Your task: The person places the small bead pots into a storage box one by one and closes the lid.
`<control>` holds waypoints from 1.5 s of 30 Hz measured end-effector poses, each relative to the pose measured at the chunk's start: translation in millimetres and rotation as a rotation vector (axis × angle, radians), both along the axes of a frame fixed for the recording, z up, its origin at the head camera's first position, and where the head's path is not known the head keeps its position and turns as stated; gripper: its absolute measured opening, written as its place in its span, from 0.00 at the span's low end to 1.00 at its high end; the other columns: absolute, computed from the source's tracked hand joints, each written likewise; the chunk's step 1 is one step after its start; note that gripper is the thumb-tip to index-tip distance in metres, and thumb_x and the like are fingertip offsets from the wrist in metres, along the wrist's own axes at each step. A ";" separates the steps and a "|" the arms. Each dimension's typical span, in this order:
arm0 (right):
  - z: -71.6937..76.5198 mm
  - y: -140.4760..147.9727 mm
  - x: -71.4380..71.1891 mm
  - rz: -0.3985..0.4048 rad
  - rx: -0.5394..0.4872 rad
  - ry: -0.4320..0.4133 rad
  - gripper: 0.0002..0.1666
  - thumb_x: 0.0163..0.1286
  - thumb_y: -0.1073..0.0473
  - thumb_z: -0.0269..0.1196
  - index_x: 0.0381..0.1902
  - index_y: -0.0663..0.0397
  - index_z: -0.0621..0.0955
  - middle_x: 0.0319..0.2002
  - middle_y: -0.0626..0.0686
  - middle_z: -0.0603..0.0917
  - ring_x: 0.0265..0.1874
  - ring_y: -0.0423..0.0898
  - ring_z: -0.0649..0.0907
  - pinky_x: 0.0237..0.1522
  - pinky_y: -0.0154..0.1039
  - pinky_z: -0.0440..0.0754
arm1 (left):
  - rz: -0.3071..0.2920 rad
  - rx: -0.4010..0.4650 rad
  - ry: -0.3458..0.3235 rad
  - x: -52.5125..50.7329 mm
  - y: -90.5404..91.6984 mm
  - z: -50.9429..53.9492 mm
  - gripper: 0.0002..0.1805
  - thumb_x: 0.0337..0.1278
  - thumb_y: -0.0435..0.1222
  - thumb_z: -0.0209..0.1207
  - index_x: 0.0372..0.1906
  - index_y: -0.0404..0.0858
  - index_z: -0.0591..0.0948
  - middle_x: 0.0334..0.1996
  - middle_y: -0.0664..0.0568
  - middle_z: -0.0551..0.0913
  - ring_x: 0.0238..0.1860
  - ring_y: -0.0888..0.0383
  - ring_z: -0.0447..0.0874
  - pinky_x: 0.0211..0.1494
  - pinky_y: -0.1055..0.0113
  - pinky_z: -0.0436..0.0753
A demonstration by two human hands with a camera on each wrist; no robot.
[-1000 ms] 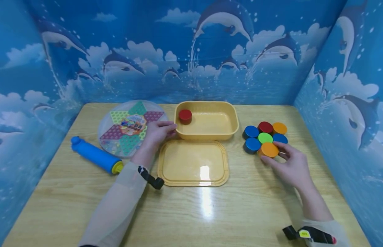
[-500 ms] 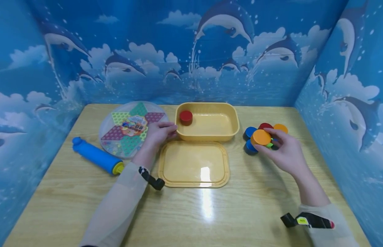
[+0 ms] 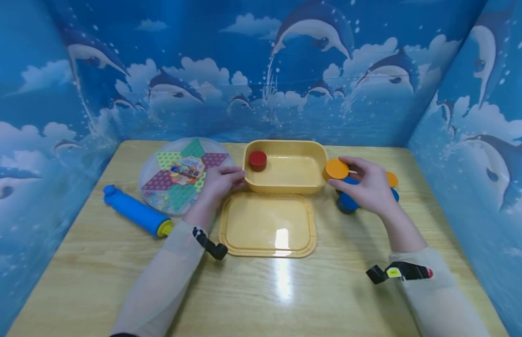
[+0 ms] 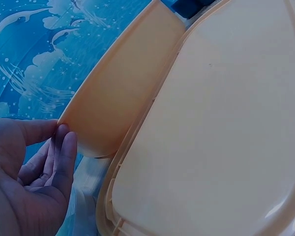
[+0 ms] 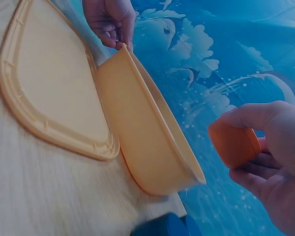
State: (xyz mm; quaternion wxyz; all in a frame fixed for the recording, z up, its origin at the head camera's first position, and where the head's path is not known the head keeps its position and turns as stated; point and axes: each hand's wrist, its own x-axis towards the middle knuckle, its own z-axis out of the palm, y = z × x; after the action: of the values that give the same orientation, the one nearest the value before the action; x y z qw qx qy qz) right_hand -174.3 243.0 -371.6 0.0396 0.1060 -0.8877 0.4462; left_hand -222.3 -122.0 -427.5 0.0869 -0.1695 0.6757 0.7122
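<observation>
My right hand (image 3: 372, 186) holds a short orange cylinder (image 3: 336, 168) between thumb and fingers, in the air by the right end of a yellow plastic box (image 3: 282, 188). In the right wrist view the orange cylinder (image 5: 234, 143) hangs apart from the box wall (image 5: 137, 123). At the box's left end my left hand (image 3: 220, 181) pinches the rim; the left wrist view shows thumb and fingers (image 4: 64, 157) on that corner. One red cylinder (image 3: 257, 160) stands inside the box at the left.
A yellow lid (image 3: 267, 227) lies in front of the box. Blue cylinders (image 3: 348, 202) and an orange one (image 3: 392, 179) stand at the right, partly behind my right hand. At the left are a round star-patterned game board (image 3: 180, 173) and a blue pump-like tube (image 3: 136, 210).
My right hand has lifted the orange cylinder off the front of the group and carried it left to the box's right end. The left hand stays on the rim.
</observation>
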 end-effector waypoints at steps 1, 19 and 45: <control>-0.1 -2.8 -3.4 0.011 -0.008 -0.004 0.39 0.68 0.55 0.77 0.72 0.61 0.77 0.66 0.59 0.80 0.61 0.53 0.82 0.63 0.46 0.85 | -0.003 -0.003 0.002 0.1 0.2 0.4 0.16 0.68 0.28 0.69 0.56 0.25 0.85 0.45 0.37 0.86 0.34 0.57 0.90 0.46 0.65 0.93; -16.3 -51.2 -72.1 0.175 -0.086 -0.122 0.36 0.69 0.61 0.76 0.71 0.65 0.76 0.65 0.63 0.79 0.63 0.59 0.80 0.67 0.55 0.82 | 0.002 -0.007 -0.010 -2.6 2.3 -2.3 0.14 0.67 0.28 0.70 0.54 0.27 0.86 0.45 0.38 0.86 0.35 0.56 0.91 0.46 0.65 0.93; -48.3 -109.1 -130.3 0.273 0.085 -0.239 0.40 0.66 0.64 0.78 0.72 0.67 0.75 0.66 0.64 0.79 0.65 0.59 0.78 0.68 0.51 0.81 | 0.015 0.026 0.007 -2.2 0.9 -4.2 0.15 0.65 0.27 0.70 0.54 0.24 0.85 0.42 0.39 0.86 0.32 0.58 0.90 0.45 0.66 0.92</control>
State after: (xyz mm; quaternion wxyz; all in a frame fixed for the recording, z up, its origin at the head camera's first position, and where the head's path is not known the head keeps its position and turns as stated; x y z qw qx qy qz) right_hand -304.6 133.9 -419.9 -0.1317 0.1732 -0.8816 0.4188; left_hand -224.5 -121.1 -431.7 0.0816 -0.1710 0.6652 0.7222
